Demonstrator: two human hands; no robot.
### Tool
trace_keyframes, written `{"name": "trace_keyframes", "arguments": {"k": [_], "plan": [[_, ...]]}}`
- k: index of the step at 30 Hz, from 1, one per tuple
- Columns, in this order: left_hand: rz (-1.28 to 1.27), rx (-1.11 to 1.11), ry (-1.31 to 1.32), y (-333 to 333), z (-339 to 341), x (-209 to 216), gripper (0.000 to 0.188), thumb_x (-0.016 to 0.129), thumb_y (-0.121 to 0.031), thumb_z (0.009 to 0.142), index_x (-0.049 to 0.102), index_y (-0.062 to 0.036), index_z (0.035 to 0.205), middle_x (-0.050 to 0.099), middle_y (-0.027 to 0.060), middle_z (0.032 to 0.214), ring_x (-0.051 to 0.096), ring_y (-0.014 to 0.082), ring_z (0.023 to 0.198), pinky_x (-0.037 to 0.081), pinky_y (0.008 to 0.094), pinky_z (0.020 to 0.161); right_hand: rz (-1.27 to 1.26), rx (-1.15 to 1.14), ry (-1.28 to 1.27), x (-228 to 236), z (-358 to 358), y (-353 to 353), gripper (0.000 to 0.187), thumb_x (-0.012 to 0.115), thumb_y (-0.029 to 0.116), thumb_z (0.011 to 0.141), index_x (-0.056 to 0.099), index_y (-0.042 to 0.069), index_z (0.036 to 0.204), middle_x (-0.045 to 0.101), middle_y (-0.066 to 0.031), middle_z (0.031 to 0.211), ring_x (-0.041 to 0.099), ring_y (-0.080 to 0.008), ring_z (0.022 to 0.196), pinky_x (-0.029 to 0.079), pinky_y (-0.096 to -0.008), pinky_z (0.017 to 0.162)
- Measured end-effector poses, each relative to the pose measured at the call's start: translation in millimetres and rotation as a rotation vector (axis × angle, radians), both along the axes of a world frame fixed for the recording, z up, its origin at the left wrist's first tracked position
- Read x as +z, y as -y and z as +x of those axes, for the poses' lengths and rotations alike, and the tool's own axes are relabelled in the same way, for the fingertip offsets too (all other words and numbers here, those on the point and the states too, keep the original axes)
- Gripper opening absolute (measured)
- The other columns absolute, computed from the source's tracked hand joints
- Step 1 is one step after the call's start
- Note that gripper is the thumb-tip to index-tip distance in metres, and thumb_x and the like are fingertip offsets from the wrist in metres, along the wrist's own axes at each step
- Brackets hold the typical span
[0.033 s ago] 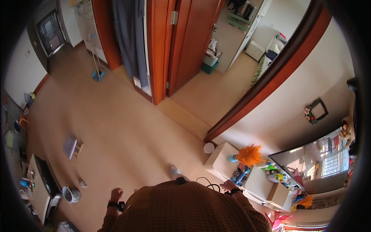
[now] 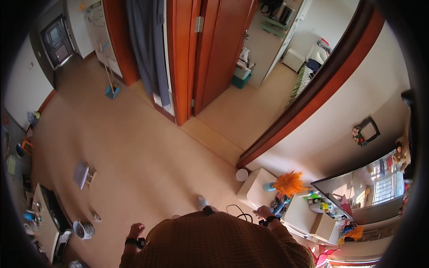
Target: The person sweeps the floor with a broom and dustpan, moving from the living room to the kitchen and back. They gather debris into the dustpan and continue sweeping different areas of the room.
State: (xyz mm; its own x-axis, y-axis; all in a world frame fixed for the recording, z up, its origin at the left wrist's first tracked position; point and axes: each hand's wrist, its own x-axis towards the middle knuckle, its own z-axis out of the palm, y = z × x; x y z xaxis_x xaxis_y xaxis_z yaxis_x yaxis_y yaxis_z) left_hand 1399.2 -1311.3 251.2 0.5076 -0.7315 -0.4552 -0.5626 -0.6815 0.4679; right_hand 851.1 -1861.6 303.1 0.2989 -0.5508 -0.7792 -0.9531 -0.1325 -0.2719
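Note:
My left hand (image 2: 136,230) hangs beside my body over the bare floor, its fingers curled in and nothing visible in them. My right hand (image 2: 262,211) is out at the other side, near the low white cabinet, with fingers also curled and no object showing in them. Both wrists wear dark bands. A black cable (image 2: 239,209) loops out from my front, close to the right hand; I see no grip on it. Below my brown waffle-knit top, one light-coloured shoe (image 2: 202,202) shows on the floor.
A white cabinet (image 2: 255,190) carries an orange feathery bunch (image 2: 288,183), beside a white bin (image 2: 241,174) and a television (image 2: 366,185). Leftward stand a small stool (image 2: 82,175), a patterned basket (image 2: 83,229) and a blue dustpan (image 2: 112,91). Ahead, a red-brown door (image 2: 221,53) stands ajar.
The view has shifted very slightly. My left hand sits a little lower, and my right hand has moved slightly left and up. Nothing was taken hold of or let go.

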Motion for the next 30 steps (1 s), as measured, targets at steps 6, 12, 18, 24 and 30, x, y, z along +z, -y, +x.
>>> {"name": "trace_keyframes", "arguments": {"k": [6,12,18,24,30], "plan": [[0.344,0.288,-0.051,8,21,-18,0.017,0.062,-0.023,0.081,0.075,-0.0120,0.082,0.072,0.0122,0.086,0.069,0.0337,0.085,0.056,0.0443,0.077,-0.385,0.259,0.249,-17,179,138,0.027,0.062,0.030,0.083,0.070,0.005,0.077,0.070,-0.0173,0.077,0.069,-0.0349,0.076,0.054,-0.0464,0.070],[0.314,0.216,-0.275,0,112,-57,0.028,0.061,-0.035,0.078,0.076,-0.0135,0.087,0.072,0.0146,0.091,0.068,0.0358,0.090,0.055,0.0444,0.079,-0.429,0.437,0.192,-23,340,209,0.022,0.065,0.024,0.080,0.070,0.002,0.079,0.068,-0.0235,0.081,0.067,-0.0417,0.080,0.054,-0.0498,0.069],[0.148,0.318,-0.118,38,314,-77,0.024,0.058,-0.026,0.077,0.074,-0.0092,0.080,0.072,0.0152,0.088,0.068,0.0365,0.086,0.054,0.0471,0.078,-0.144,0.519,-0.052,16,497,198,0.031,0.063,0.031,0.084,0.072,0.002,0.087,0.071,-0.0200,0.085,0.070,-0.0349,0.080,0.056,-0.0445,0.073],[0.081,0.487,0.026,72,515,-59,0.021,0.057,-0.024,0.080,0.073,-0.0107,0.082,0.071,0.0139,0.089,0.066,0.0369,0.090,0.053,0.0472,0.082,-0.129,0.528,-0.021,72,708,195,0.032,0.065,0.032,0.084,0.073,0.002,0.091,0.072,-0.0197,0.086,0.071,-0.0309,0.079,0.057,-0.0403,0.074],[0.082,0.551,0.058,92,649,-54,0.024,0.059,-0.028,0.081,0.074,-0.0096,0.082,0.071,0.0174,0.086,0.067,0.0369,0.089,0.052,0.0484,0.082,-0.086,0.541,0.110,64,905,224,0.033,0.064,0.032,0.085,0.072,0.000,0.086,0.073,-0.0123,0.075,0.072,-0.0222,0.071,0.057,-0.0339,0.070]]}}
